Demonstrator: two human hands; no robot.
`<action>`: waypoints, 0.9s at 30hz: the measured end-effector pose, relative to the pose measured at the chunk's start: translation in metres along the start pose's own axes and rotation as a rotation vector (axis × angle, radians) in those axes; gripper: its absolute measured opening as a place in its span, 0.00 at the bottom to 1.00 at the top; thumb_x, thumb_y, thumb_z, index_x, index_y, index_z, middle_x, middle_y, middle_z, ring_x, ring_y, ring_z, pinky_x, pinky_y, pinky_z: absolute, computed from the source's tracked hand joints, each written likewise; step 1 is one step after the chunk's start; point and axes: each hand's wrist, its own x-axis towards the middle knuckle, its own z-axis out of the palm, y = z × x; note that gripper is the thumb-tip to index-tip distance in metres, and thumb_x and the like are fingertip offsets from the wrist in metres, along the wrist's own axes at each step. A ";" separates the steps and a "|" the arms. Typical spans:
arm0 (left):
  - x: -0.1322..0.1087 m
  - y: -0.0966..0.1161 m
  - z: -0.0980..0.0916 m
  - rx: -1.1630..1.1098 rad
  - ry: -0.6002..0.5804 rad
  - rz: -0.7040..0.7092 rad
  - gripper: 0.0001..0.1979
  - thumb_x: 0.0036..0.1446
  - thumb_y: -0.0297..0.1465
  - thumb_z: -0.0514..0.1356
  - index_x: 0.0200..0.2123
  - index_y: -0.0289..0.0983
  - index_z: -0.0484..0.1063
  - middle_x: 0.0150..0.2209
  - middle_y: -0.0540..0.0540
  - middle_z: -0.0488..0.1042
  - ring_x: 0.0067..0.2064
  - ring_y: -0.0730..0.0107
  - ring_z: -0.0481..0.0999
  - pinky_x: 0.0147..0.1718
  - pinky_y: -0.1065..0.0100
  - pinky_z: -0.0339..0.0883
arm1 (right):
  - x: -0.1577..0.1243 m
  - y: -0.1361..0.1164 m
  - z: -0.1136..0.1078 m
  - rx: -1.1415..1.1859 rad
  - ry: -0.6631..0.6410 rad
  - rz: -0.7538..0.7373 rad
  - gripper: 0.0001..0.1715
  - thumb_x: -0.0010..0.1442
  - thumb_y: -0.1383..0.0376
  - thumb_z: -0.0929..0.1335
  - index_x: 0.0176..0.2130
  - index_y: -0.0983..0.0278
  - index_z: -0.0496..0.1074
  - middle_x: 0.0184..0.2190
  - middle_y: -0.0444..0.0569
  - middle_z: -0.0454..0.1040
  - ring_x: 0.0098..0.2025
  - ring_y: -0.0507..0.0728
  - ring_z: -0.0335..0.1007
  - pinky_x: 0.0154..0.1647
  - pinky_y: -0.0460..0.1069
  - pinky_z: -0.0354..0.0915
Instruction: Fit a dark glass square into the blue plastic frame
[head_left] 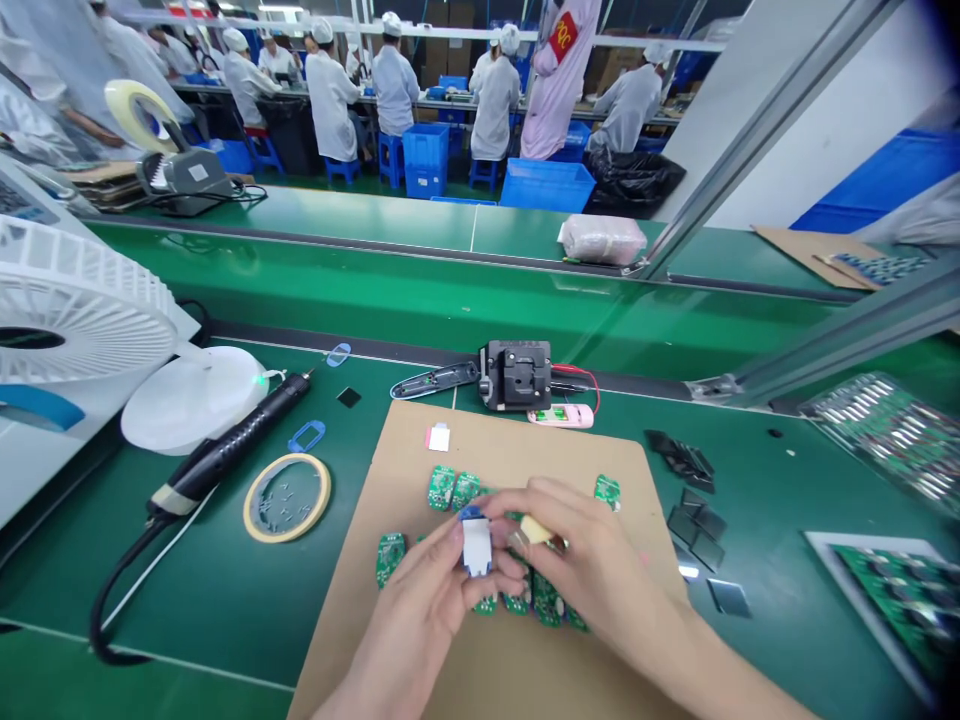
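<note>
My left hand (431,595) is closed around a small white panel in a blue frame (476,546), held above the cardboard sheet (349,620). Just to its right, my right hand (592,545) pinches a small pale yellow piece (535,529); what it is made of I cannot tell. Beneath and around both hands lie several small green circuit boards (441,487), partly hidden by the fingers. One more circuit board (607,491) lies apart at the right. A small white square with a pink edge (439,437) rests near the sheet's far edge.
To the left are a black electric screwdriver (232,445), a tape ring holding screws (325,500) and a white fan (82,300). A black fixture (516,375) stands behind the cardboard. Dark thin plates (697,528) and board panels (900,580) lie right. People work beyond.
</note>
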 end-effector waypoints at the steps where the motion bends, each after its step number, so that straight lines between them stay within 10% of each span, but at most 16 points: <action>1: 0.001 -0.002 0.002 0.003 -0.012 0.000 0.15 0.64 0.35 0.54 0.44 0.33 0.77 0.37 0.40 0.75 0.40 0.60 0.74 0.46 0.57 0.67 | -0.009 0.000 0.000 -0.046 0.031 -0.061 0.12 0.63 0.72 0.62 0.39 0.59 0.72 0.28 0.42 0.72 0.30 0.50 0.68 0.29 0.44 0.63; 9: 0.004 -0.025 0.012 0.040 0.034 -0.077 0.17 0.56 0.39 0.63 0.48 0.39 0.77 0.37 0.42 0.75 0.34 0.66 0.72 0.34 0.65 0.66 | -0.044 0.004 0.007 -0.249 0.194 -0.077 0.09 0.65 0.70 0.63 0.43 0.60 0.70 0.26 0.44 0.69 0.27 0.52 0.65 0.26 0.46 0.60; 19: 0.009 -0.060 0.021 0.133 -0.070 -0.287 0.22 0.52 0.42 0.66 0.48 0.39 0.77 0.46 0.38 0.74 0.39 0.63 0.71 0.34 0.65 0.65 | -0.096 0.002 0.016 0.631 0.184 0.501 0.10 0.67 0.58 0.60 0.36 0.60 0.60 0.20 0.37 0.63 0.20 0.48 0.67 0.22 0.42 0.61; 27: 0.013 -0.064 0.032 0.298 -0.072 -0.171 0.17 0.57 0.40 0.62 0.48 0.41 0.77 0.52 0.40 0.71 0.54 0.55 0.67 0.50 0.63 0.61 | -0.117 0.009 0.016 0.676 0.350 0.543 0.14 0.63 0.54 0.65 0.32 0.60 0.60 0.24 0.41 0.68 0.27 0.51 0.68 0.30 0.45 0.62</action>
